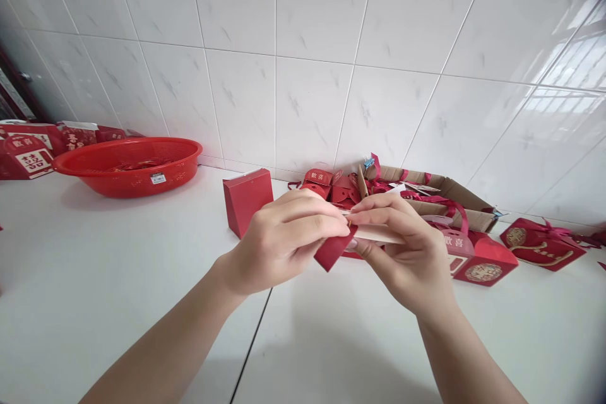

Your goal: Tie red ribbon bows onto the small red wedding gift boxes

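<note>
Red card [331,251], part-folded, is pinched between left hand [284,240] and right hand [409,252]; one box [247,200] stands done on the worktop [95,278], flat ones fill the carton [454,199] far right.

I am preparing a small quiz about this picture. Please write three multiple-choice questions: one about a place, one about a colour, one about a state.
1. Where is the basket?
A. at the left on the counter
B. on the floor
C. inside the cardboard box

2. What colour is the folded card held in both hands?
A. blue
B. red
C. green

3. How is the small upright box behind the left hand?
A. crushed flat
B. standing, untouched
C. held in the right hand

Answers:
1 A: it rests on the white counter, by the wall.
2 B: the card is red between the left hand and the right hand.
3 B: it stands alone, no hand on it.
</note>
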The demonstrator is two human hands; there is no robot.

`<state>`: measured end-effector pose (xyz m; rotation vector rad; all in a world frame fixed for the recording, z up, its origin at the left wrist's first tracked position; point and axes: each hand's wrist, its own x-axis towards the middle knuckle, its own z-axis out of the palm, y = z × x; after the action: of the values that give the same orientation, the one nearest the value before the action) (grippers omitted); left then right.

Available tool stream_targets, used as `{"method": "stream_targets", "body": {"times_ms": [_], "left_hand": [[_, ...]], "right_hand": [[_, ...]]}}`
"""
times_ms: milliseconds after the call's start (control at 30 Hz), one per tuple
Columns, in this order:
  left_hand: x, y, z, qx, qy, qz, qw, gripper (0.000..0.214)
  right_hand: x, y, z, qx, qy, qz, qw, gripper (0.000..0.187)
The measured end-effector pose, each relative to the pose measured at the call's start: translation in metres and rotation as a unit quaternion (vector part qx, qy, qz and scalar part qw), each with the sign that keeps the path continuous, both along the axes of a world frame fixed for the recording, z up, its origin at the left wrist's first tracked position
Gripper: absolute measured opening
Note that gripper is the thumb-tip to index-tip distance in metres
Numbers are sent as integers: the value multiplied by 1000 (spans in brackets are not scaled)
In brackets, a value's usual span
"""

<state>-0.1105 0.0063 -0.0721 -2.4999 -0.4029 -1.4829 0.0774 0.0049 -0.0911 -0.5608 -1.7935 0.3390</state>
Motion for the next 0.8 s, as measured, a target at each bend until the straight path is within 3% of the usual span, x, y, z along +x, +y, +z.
{"method": "stream_targets", "body": {"times_ms": [500,667,800], "left_hand": [[2,3,-4,-53,-18,-22,998,19],[6,-4,-4,-149,-53,-28,987,15],[9,-8,-7,-228,-89,-26,969,13]], "right_hand": [[-3,-1,0,74,27,-6,997,14],[-2,0,-2,122,22,-18,992,18],[-2,1,-5,99,35,-17,994,20]]}}
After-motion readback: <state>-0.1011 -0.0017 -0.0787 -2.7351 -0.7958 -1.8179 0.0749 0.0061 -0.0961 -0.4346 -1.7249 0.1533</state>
